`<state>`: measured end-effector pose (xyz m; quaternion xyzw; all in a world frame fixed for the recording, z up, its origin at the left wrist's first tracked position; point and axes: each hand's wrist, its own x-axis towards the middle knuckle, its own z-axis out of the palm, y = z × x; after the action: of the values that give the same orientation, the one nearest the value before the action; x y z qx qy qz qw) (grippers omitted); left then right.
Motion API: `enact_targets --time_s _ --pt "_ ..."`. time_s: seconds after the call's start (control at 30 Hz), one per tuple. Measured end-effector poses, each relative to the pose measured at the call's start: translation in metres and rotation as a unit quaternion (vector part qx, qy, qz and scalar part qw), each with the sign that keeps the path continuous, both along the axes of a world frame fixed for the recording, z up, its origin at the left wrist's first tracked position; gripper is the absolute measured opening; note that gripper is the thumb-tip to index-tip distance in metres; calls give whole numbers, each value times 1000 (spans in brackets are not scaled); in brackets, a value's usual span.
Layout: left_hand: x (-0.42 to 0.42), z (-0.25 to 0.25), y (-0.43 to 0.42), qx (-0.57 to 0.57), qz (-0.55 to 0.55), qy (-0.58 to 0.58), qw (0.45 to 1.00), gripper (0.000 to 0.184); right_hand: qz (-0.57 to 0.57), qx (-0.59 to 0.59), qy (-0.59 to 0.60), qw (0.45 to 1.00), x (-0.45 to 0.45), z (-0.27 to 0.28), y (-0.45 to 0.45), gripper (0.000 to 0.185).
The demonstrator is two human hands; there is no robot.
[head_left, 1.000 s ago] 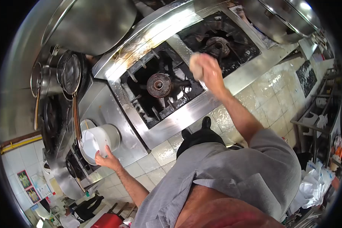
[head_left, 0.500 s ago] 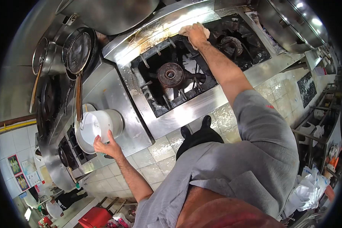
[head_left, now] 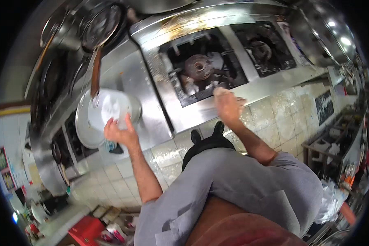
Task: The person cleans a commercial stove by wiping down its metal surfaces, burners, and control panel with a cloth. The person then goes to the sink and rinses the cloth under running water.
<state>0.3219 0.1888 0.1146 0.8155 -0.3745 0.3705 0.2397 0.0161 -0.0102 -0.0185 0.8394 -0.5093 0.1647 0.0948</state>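
Note:
A white plastic tub (head_left: 97,107) stands on the steel counter at the left, with its opening toward me. At its near rim is my left hand (head_left: 122,133), thumb on the outer side and fingers toward the inside, closed on the rim. My right hand (head_left: 228,110) is over the stove's front edge, smeared by motion. A pale cloth (head_left: 220,92) shows at its fingertips, mostly hidden by the hand. Just beyond lies a black burner well with a round rusty burner (head_left: 199,67). The second burner (head_left: 260,50) sits farther right.
Frying pans (head_left: 101,27) hang at the upper left, one wooden handle (head_left: 96,74) reaching over the tub. Large steel pots (head_left: 322,35) stand at the upper right. The tiled floor (head_left: 168,158) looks wet. A metal rack (head_left: 330,139) stands to the right.
My right hand has come back from the rear of the stove to its front edge with the cloth. My left hand has stayed at the tub's rim. The head view has shifted.

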Motion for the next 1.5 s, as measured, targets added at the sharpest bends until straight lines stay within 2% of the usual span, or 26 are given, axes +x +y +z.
enact_targets --time_s 0.07,0.13,0.17,0.23,0.33,0.4,0.47,0.53,0.57,0.6,0.63,0.67,0.73,0.77,0.83,0.97,1.0,1.07,1.1,1.13,1.2,1.33,1.4,1.43,1.47,1.5 --pt "1 1 1 -17 -32 28 999 41 -19 90 13 996 40 -18 28 20" --pt "-1 2 4 -12 -21 32 999 41 182 85 -82 976 63 59 42 20" --pt "0 2 2 -6 -28 40 999 40 191 81 -84 975 65 70 34 20" --pt "0 0 3 -9 -23 41 999 40 181 365 -242 881 58 82 11 18" --pt "1 0 2 -17 -29 42 999 40 174 438 -398 787 97 128 -19 22" --pt "1 -1 2 -19 -29 43 998 40 235 335 -391 825 149 122 -49 21" --pt "2 -2 3 -18 -33 49 998 40 197 444 -481 730 207 124 -75 17" --pt "3 -3 3 -14 -25 51 998 40 138 537 -578 598 259 111 -107 18" --pt "3 -3 4 -10 -23 56 998 40 129 512 -570 630 283 96 -123 20" --pt "1 1 4 1 -14 44 999 43 151 460 -406 775 293 96 -134 28" --pt "0 1 6 7 -10 45 999 43 167 384 -220 881 297 97 -137 38" --pt "1 1 6 4 -17 52 999 43 168 387 -219 880 306 93 -129 38" --pt "3 -1 6 2 -25 66 998 43 219 74 -171 958 326 77 -112 54" --pt "4 -1 6 4 -22 72 997 43 221 78 -166 958 329 66 -107 54" --pt "4 -1 5 5 -30 69 997 43 278 64 -47 957 336 32 -105 62" --pt "7 -6 7 -2 -46 87 995 42 285 87 -129 946 324 29 -87 66" --pt "6 -6 8 1 -39 84 996 42 280 23 -185 942 317 17 -71 72" --pt "7 -5 5 -3 -36 81 996 42 293 -3 -168 941 286 21 -37 75" --pt "8 -7 7 -4 -38 77 996 41 326 59 -191 924 266 41 -18 76" --pt "9 -8 8 -3 -40 72 997 41 325 100 -158 927 241 65 10 71" --pt "10 -10 8 -13 -48 69 996 41 384 39 -200 900 202 25 43 64" --pt "11 -10 8 -17 -51 58 997 41 428 198 -116 874 99 72 81 49" --pt "10 -11 11 -13 -55 57 997 41 379 264 -177 869 28 49 53 49" --pt "11 -11 9 -17 -54 53 997 41 316 217 -139 913 -14 41 29 55" --pt "13 -11 7 -17 -55 54 997 41 174 288 -119 934 -54 25 -9 52" --pt "13 -11 8 -20 -61 55 996 41 212 180 -193 941 -93 33 -34 48"
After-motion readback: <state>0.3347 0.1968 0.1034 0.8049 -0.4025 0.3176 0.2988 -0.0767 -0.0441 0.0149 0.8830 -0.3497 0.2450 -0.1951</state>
